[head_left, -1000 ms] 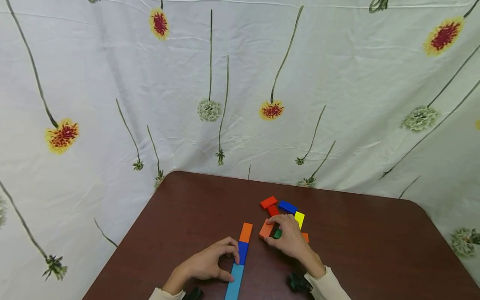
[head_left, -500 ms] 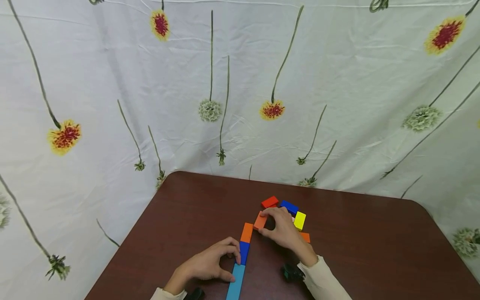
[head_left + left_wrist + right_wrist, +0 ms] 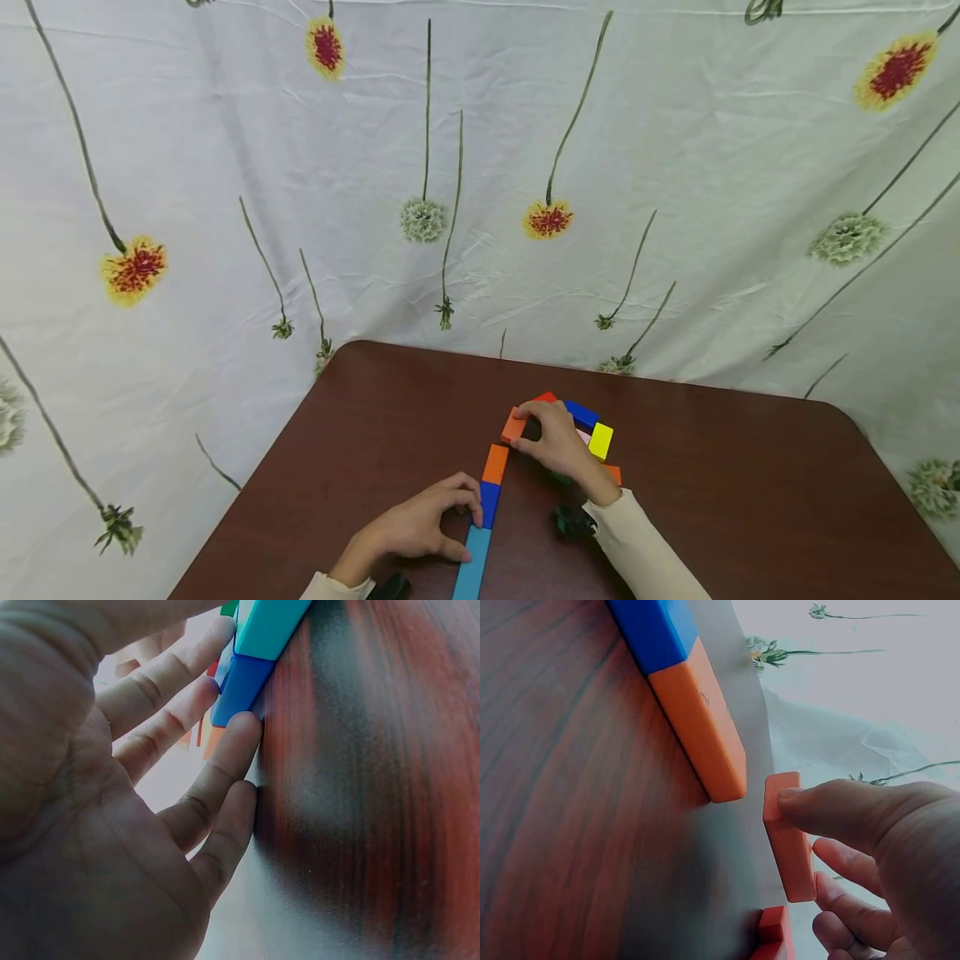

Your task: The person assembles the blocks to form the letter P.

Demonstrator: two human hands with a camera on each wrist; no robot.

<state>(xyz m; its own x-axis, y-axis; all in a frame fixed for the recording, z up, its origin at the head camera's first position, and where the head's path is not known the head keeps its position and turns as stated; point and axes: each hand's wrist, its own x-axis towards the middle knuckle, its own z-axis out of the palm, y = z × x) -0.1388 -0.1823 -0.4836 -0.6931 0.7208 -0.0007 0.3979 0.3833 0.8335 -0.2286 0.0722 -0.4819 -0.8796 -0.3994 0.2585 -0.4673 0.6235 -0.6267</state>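
My right hand (image 3: 558, 437) pinches a coral-orange wooden block (image 3: 513, 425) between thumb and fingers. That block (image 3: 789, 851) is held just past the far end of a row of blocks, and a gap shows between them in the right wrist view. From far to near the row has an orange block (image 3: 495, 465), a blue block (image 3: 489, 505) and a light blue piece (image 3: 472, 562). Beside the row's left side rests my left hand (image 3: 420, 521), fingertips at the blue block and thumb at the light blue piece. Its fingers (image 3: 199, 802) look fairly straight in the left wrist view.
Loose blocks lie behind and right of my right hand: red (image 3: 547, 397), blue (image 3: 582, 412), yellow (image 3: 601, 440), pink (image 3: 583, 436), and orange (image 3: 613, 474), partly hidden. The dark brown table (image 3: 750, 500) ends at a flowered white cloth (image 3: 360, 208).
My right hand has carried the coral-orange block left and away from me, from the loose blocks to the row's far end. My left hand stays in place.
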